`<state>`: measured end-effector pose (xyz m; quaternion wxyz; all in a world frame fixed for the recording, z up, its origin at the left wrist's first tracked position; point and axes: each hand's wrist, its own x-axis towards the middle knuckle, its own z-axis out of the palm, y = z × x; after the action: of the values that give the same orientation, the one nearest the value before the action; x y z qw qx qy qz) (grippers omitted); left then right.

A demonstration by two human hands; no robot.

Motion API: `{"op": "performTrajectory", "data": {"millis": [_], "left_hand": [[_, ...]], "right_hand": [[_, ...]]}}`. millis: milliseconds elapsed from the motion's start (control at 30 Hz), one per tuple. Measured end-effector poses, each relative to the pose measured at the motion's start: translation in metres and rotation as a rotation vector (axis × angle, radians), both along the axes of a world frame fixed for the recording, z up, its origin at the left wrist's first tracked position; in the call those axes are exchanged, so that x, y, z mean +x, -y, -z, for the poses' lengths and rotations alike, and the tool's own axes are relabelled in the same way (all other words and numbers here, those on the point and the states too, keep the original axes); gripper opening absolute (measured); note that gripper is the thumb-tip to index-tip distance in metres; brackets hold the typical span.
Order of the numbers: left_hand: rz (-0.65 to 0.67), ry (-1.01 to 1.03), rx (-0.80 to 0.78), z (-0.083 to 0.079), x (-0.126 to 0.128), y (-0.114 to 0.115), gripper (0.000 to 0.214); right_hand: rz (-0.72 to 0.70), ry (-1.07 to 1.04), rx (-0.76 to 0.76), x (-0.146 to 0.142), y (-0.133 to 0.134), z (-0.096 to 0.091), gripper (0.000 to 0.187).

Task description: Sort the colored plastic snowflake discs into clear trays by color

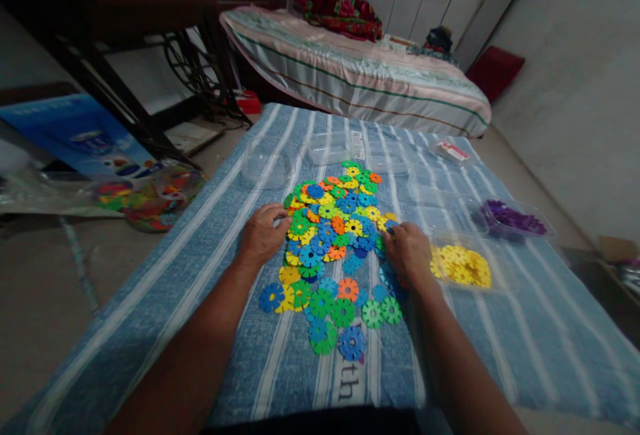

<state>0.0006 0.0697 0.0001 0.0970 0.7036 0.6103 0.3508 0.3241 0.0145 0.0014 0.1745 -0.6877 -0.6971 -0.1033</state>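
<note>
A heap of flat, notched plastic snowflake discs in blue, green, yellow and orange spreads over the middle of the striped cloth. My left hand rests at the heap's left edge, thumb and fingers curled together against the green and yellow discs there. On the opposite side, my right hand has its fingers bent inward at the heap's right edge, beside yellow and blue discs. What either set of fingertips holds, if anything, is hidden. Nearer to me, looser discs such as a blue disc lie flat.
Right of my right hand stands a clear tub of yellow discs; beyond it is a tub of purple discs. Clear containers line the far side, with a red-labelled packet at right. A bed stands behind.
</note>
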Motion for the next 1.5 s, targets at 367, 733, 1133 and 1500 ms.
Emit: {"op": "performTrajectory", "data": {"millis": [367, 733, 1133, 1500], "left_hand": [[0.003, -0.008, 0.012, 0.0, 0.001, 0.001, 0.019], [-0.009, -0.005, -0.005, -0.004, 0.003, 0.002, 0.02], [-0.015, 0.004, -0.011, -0.003, 0.003, 0.002, 0.018], [0.002, 0.009, 0.002, -0.003, 0.002, 0.002, 0.02]], "right_hand": [[0.07, 0.02, -0.05, -0.005, -0.001, -0.01, 0.017], [0.079, 0.1, -0.064, -0.009, -0.009, -0.011, 0.025], [-0.193, -0.335, 0.226, -0.011, 0.008, -0.022, 0.026], [0.206, -0.167, 0.567, 0.061, 0.04, -0.063, 0.019]]}}
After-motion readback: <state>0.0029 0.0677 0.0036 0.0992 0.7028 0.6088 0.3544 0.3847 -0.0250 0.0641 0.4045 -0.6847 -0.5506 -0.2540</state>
